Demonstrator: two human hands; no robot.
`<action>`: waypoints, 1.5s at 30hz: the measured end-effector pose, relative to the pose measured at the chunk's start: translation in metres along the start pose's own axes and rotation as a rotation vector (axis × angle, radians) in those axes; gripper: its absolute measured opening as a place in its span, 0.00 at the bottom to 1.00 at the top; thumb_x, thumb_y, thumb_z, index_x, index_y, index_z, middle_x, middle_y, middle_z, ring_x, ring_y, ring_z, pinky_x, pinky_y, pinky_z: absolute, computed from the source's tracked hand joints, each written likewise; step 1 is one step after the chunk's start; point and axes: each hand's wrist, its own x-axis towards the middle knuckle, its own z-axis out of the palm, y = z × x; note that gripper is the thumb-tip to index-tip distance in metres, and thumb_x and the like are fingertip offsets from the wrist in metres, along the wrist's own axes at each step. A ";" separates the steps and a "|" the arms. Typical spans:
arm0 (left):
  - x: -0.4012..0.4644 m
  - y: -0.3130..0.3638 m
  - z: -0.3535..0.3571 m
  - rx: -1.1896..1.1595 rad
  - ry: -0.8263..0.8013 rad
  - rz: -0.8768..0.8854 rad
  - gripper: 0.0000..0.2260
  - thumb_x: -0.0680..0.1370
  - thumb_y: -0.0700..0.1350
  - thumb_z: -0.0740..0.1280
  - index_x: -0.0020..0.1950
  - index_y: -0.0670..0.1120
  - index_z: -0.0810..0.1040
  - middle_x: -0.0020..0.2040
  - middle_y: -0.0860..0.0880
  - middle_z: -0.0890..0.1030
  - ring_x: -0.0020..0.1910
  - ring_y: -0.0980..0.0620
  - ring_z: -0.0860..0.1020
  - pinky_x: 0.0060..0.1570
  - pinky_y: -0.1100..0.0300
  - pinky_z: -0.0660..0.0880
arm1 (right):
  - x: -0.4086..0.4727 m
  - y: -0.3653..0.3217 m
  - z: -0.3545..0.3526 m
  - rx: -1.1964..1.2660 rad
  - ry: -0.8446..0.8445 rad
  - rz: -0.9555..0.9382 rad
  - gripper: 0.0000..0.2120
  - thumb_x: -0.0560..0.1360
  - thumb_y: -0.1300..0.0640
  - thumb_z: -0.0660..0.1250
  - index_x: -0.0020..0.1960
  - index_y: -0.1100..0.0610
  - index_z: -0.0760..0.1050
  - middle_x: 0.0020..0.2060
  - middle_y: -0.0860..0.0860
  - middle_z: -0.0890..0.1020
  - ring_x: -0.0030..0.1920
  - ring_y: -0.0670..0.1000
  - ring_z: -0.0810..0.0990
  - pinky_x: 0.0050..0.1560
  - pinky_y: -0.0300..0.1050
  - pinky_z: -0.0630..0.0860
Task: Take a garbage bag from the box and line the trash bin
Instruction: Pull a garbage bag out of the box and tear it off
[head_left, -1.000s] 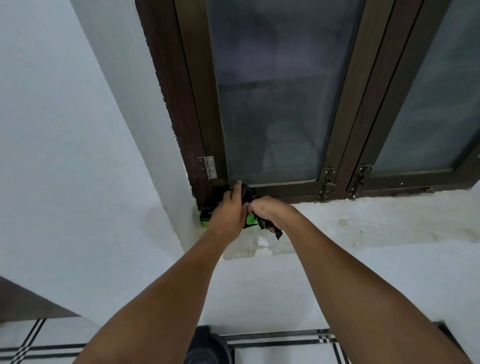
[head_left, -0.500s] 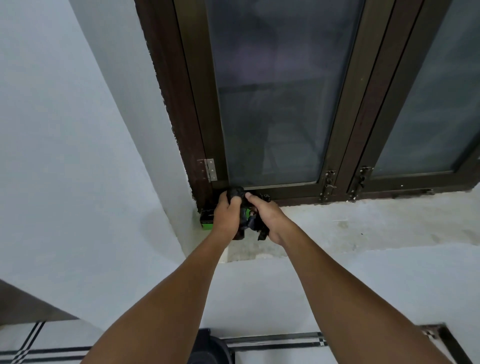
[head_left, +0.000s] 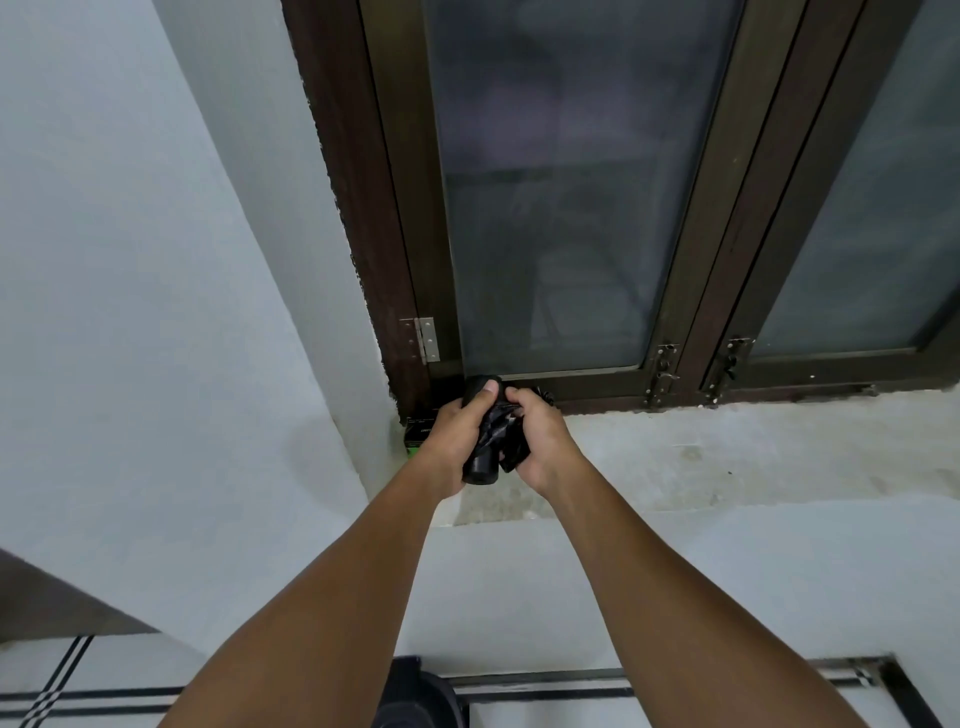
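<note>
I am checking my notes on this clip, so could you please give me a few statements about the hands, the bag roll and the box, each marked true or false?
1. The left hand grips a black roll of garbage bags. True.
2. The right hand is idle, away from the roll. False: it pinches crumpled black plastic at the roll, close to the left hand.
3. The green and black box sits on the window sill, in the corner by the wall. True.
4. The window stands wide open. False: both panes look shut.
5. A bag already hangs fully unrolled. False: the plastic is bunched between the hands.
</note>
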 end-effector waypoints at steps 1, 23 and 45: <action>0.000 0.000 -0.001 -0.026 -0.012 -0.013 0.23 0.76 0.63 0.69 0.64 0.50 0.77 0.56 0.44 0.84 0.53 0.44 0.84 0.44 0.51 0.82 | 0.000 0.000 0.000 0.006 -0.006 0.000 0.17 0.77 0.48 0.69 0.60 0.57 0.82 0.53 0.57 0.87 0.56 0.59 0.85 0.64 0.60 0.78; -0.003 0.012 -0.033 -0.130 -0.413 -0.179 0.16 0.80 0.56 0.67 0.47 0.42 0.79 0.35 0.46 0.79 0.27 0.54 0.74 0.24 0.65 0.72 | -0.004 0.014 -0.017 0.137 -0.272 0.061 0.10 0.77 0.52 0.68 0.49 0.59 0.81 0.44 0.57 0.82 0.37 0.53 0.80 0.46 0.48 0.75; 0.003 0.014 0.000 -0.159 -0.093 -0.051 0.24 0.75 0.60 0.73 0.61 0.43 0.82 0.48 0.43 0.86 0.41 0.46 0.85 0.34 0.58 0.79 | -0.007 -0.013 0.013 -0.012 0.057 -0.040 0.20 0.75 0.48 0.70 0.63 0.56 0.78 0.55 0.57 0.86 0.51 0.56 0.85 0.42 0.48 0.80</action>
